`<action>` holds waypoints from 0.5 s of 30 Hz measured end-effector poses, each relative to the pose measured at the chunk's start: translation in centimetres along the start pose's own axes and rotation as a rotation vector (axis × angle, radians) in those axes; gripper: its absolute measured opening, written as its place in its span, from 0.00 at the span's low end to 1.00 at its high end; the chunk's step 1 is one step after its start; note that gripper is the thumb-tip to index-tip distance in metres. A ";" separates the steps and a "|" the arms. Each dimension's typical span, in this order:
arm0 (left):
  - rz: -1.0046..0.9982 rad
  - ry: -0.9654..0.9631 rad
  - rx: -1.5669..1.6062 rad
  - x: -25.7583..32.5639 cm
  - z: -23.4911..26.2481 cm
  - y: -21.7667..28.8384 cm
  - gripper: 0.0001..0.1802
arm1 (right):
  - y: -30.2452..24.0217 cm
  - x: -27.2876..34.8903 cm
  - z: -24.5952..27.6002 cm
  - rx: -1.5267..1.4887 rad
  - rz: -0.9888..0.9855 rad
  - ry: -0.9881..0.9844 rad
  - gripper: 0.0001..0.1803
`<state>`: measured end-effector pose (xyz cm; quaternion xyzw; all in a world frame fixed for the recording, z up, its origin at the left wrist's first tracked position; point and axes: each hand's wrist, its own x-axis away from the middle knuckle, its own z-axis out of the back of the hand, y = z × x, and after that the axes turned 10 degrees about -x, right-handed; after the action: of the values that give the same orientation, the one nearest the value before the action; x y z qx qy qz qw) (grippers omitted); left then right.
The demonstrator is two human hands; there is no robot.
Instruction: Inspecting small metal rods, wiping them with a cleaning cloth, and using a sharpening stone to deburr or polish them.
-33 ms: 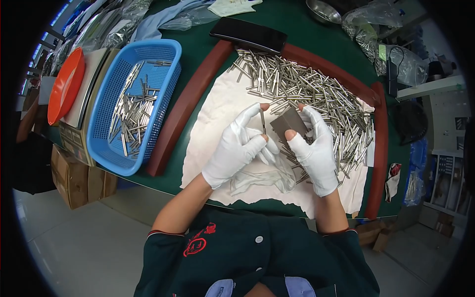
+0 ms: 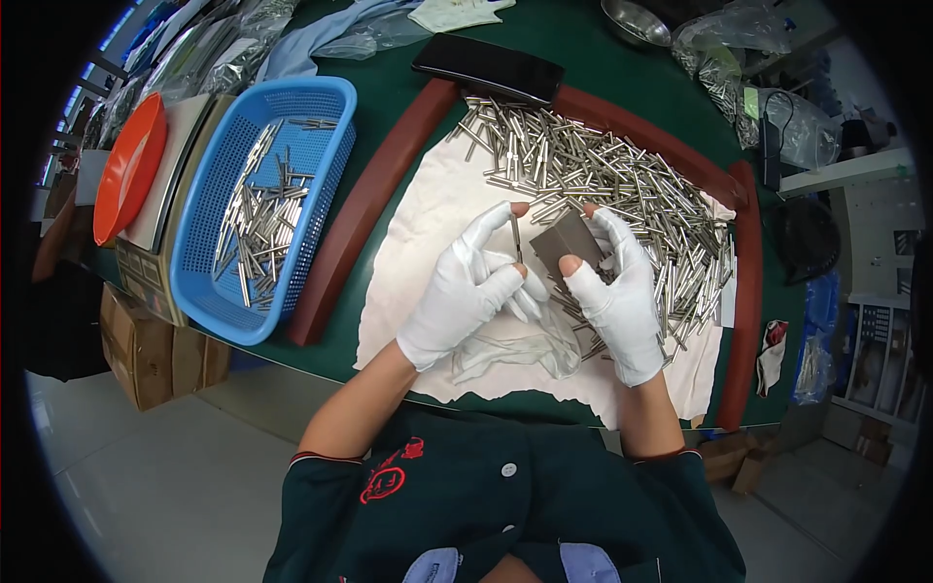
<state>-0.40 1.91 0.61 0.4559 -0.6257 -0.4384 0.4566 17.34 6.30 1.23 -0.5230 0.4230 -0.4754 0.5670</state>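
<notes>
Upright between the thumb and a fingertip of my left hand (image 2: 457,301) is a slim metal pin (image 2: 517,238). A white glove with bare thumb and fingertip covers each hand. My right hand (image 2: 624,309) grips a flat grey-brown rectangular block (image 2: 567,240), close beside the pin but apart from it. Beyond both hands spreads a heap of loose silvery metal pins (image 2: 603,160), curving round to the right. It rests on a pale cloth (image 2: 403,262). Below my left hand lies a crumpled thin white cloth (image 2: 525,348).
Dark red bars (image 2: 374,204) border the cloth at left, back and right. A blue perforated basket (image 2: 335,170) with more pins stands left, near an orange-red dish (image 2: 131,170). A black phone (image 2: 486,66) rests at the back; a metal bowl (image 2: 637,21) stands far right.
</notes>
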 end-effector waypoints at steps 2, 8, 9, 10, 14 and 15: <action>-0.007 0.029 -0.008 0.0 -0.1 0.0 0.32 | 0.5 0.0 0.0 0.064 0.050 -0.019 0.36; -0.043 0.097 -0.096 0.0 0.0 -0.3 0.32 | -0.4 0.1 0.1 0.332 0.210 -0.142 0.48; -0.029 0.097 -0.094 -0.1 0.2 -0.6 0.32 | -0.3 0.0 0.4 0.311 0.246 -0.175 0.48; -0.016 0.097 -0.091 -0.1 0.2 -0.8 0.32 | -0.4 0.0 0.6 0.290 0.282 -0.209 0.47; -0.049 0.124 -0.096 -0.2 0.1 -0.9 0.33 | -1.1 -0.2 1.0 0.226 0.159 -0.342 0.49; -0.042 0.121 -0.084 -0.2 0.1 -0.8 0.33 | -1.3 -0.1 1.1 0.256 0.187 -0.353 0.49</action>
<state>-0.34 2.01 -0.18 0.4750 -0.5684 -0.4455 0.5029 18.27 6.59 2.59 -0.4806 0.3003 -0.3716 0.7354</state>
